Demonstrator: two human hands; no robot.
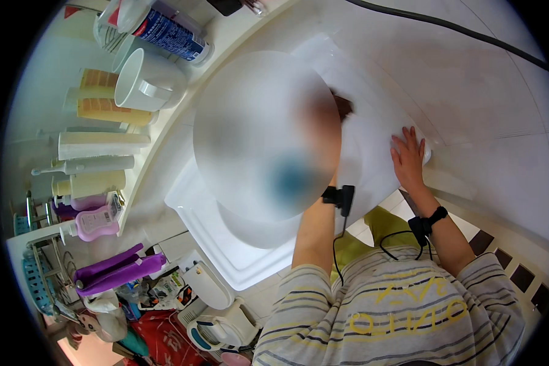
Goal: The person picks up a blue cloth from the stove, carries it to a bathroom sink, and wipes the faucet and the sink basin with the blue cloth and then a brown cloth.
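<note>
My left forearm (316, 235) reaches up over a white basin (241, 277), with a black device strapped at the wrist. A large blurred patch covers my left hand, so its fingers and anything in them cannot be made out. A small dark brown thing (344, 105) pokes out at the patch's right edge, close to where the hand is. Inside the patch a teal smear also shows, too blurred to name. To the right, my right hand (410, 160) lies flat with fingers spread on the white ledge beside the wall, holding nothing.
Along the left, a shelf bears a white mug (141, 85), a blue-labelled can (174, 38), an electric toothbrush (97, 165) and a pink bottle (97, 222). Below are a purple long-armed object (119, 268) and a white toilet (222, 323). A black cable (445, 23) crosses the upper right.
</note>
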